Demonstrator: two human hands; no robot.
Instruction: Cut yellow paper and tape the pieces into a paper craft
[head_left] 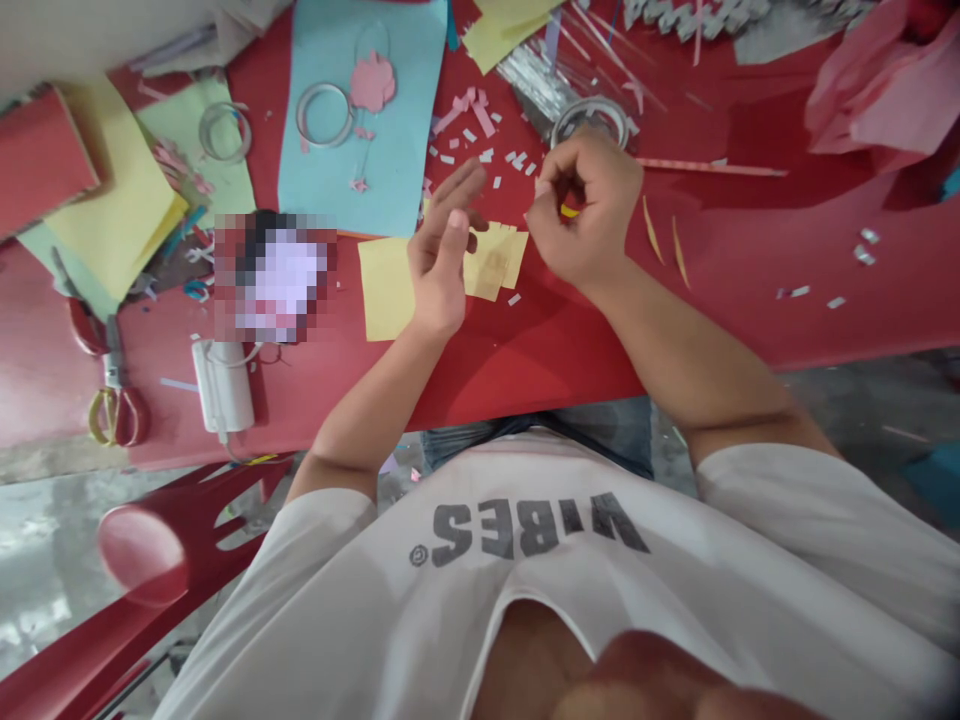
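Yellow scrap (569,211) held within curled right hand (585,210), just right of frame centre; mostly hidden by fingers, ends cut off, long axis seemingly level across frame. Left hand (441,255) open, fingers spread, apart from right hand, over yellow paper (386,288); contact with paper hard to make out.

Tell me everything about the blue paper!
The light blue paper is a flat, matte sheet lying on the red table, its top edge running out of view. A clear tape roll rests on it beside a pink paper cutout. Small pink paper bits and a thin loop lie there too.
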